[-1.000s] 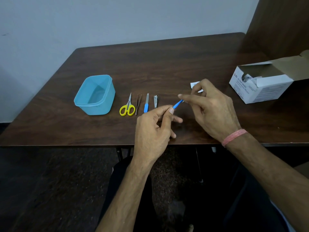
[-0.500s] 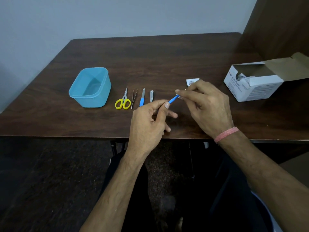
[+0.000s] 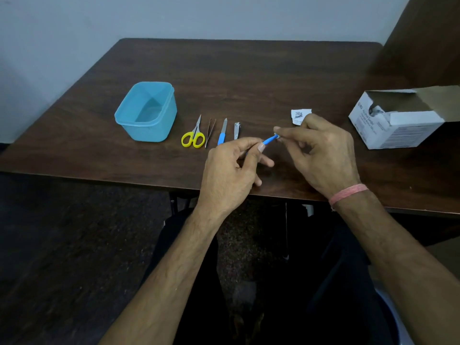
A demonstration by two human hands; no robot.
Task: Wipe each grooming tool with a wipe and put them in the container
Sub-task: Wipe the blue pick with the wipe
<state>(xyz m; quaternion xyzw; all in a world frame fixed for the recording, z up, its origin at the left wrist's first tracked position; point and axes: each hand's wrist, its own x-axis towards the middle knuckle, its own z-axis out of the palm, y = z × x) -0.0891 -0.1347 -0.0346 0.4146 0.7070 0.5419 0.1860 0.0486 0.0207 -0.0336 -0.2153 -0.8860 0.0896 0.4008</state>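
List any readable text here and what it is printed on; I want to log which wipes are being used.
"BD": on the near left face of the white cardboard box.
Other print on the box: too blurred to read.
Torn wipe sachet: dark print, too small to read.
Nothing else carries text.

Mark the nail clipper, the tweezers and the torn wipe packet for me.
nail clipper (image 3: 236, 131): head view, on its metal body.
tweezers (image 3: 210, 132): head view, midway along the arms.
torn wipe packet (image 3: 298, 115): head view, on its printed face.
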